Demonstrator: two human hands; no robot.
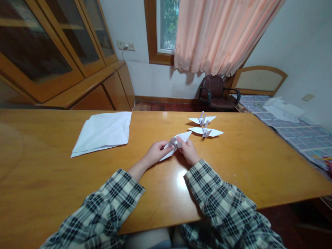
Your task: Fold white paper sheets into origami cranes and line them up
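Both my hands grip a white folded paper crane (185, 136) just above the middle of the table. My left hand (155, 152) is closed on its left side, the thumb lying over the folds. My right hand (190, 151) pinches the right side near the centre. The crane's wings stretch out diagonally, one to the lower left and one to the upper right. Beyond my right hand, two finished-looking paper cranes stand with wings spread, a nearer crane (206, 132) and a farther crane (202, 120). My fingers partly hide the middle of the held one.
A stack of white paper sheets (103, 133) lies at the left on the wooden table (243, 155). Behind the table are a brown armchair (214, 90) and a bed (298, 128) at the right. A glass-door cabinet (77, 77) stands at the left.
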